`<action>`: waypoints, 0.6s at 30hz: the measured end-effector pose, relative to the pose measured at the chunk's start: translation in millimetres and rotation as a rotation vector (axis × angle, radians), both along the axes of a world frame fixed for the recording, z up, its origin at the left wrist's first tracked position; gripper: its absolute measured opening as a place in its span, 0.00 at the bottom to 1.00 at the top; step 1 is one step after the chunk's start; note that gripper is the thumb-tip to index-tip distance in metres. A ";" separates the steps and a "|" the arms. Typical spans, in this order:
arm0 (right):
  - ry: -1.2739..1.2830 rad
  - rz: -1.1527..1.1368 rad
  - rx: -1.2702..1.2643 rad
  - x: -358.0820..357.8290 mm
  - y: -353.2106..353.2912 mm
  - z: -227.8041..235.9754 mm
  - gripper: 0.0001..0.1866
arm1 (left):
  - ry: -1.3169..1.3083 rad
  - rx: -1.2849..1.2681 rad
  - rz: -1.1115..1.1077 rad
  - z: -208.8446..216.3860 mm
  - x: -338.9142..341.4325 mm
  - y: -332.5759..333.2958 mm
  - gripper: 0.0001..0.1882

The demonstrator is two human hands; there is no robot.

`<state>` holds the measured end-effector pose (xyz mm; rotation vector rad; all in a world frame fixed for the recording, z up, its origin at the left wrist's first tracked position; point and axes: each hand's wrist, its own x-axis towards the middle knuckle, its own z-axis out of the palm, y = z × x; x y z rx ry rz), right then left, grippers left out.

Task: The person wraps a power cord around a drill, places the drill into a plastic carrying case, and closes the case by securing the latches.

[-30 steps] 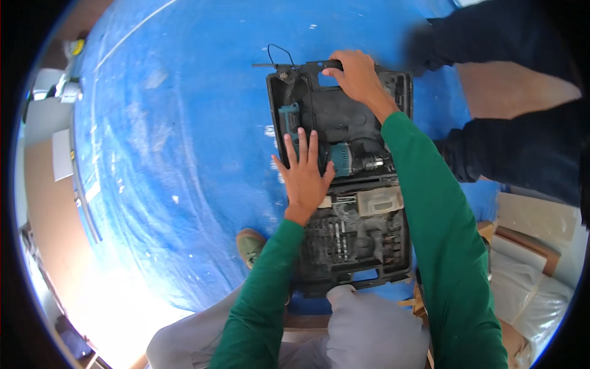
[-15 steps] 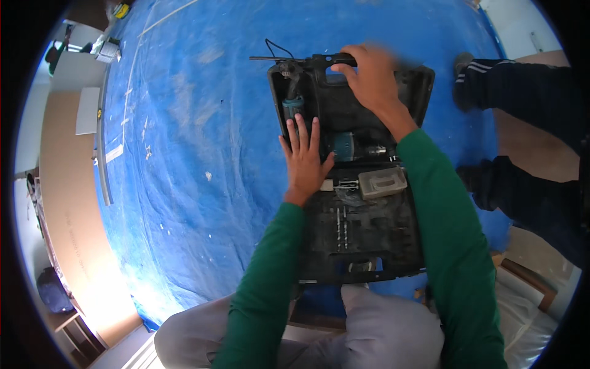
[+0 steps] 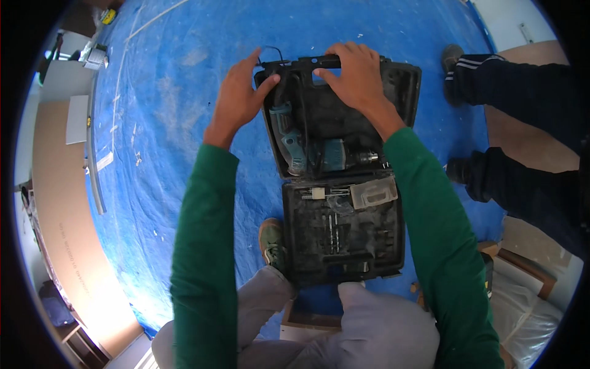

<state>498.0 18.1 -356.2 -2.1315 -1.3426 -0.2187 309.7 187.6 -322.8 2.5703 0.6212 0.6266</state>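
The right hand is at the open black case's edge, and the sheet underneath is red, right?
No, the sheet is blue, as the head view shows. The right hand is at the edge of the open black case.

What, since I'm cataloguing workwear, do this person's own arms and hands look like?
The left sleeve and right sleeve are long and plain green, with no markings visible. The left hand and right hand are bare, with no gloves or watch showing.
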 end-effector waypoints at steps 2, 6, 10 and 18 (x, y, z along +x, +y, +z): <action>0.028 0.006 -0.037 -0.3 -0.4 2.6 0.22 | 0.284 -0.046 -0.032 9.3 -2.3 11.6 0.21; 0.102 -0.013 -0.120 -6.3 -0.4 8.5 0.21 | 0.077 -0.063 0.096 3.9 -17.6 -0.5 0.13; 0.054 -0.031 -0.075 -6.2 -1.4 8.1 0.21 | -0.049 -0.137 0.276 3.4 -21.4 -54.4 0.11; 0.089 -0.055 -0.107 -10.4 0.5 12.1 0.21 | -0.261 -0.216 0.437 -44.9 -13.7 -136.0 0.14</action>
